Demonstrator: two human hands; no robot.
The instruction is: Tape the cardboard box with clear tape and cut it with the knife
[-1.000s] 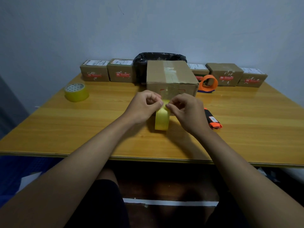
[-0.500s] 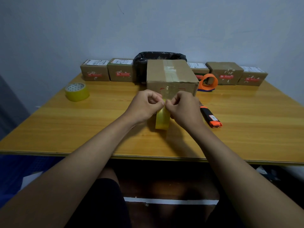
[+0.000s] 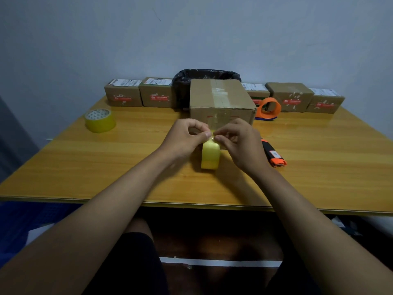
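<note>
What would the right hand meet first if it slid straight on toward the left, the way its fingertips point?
Probably the left hand: the right hand points at it across the tape roll, fingertips nearly touching.

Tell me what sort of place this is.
Probably a small parcel-packing station: labelled cardboard parcels lined along the wall, tape rolls and an orange tape dispenser on a wooden table, with a lined bin.

On table (image 3: pixel 319 167): box (image 3: pixel 219 99) centre-back, roll (image 3: pixel 210 155) on edge just before it between both hands, knife (image 3: pixel 273 153) right, second roll (image 3: pixel 100 120) far left, dispenser (image 3: pixel 268 107) right of box.
</note>
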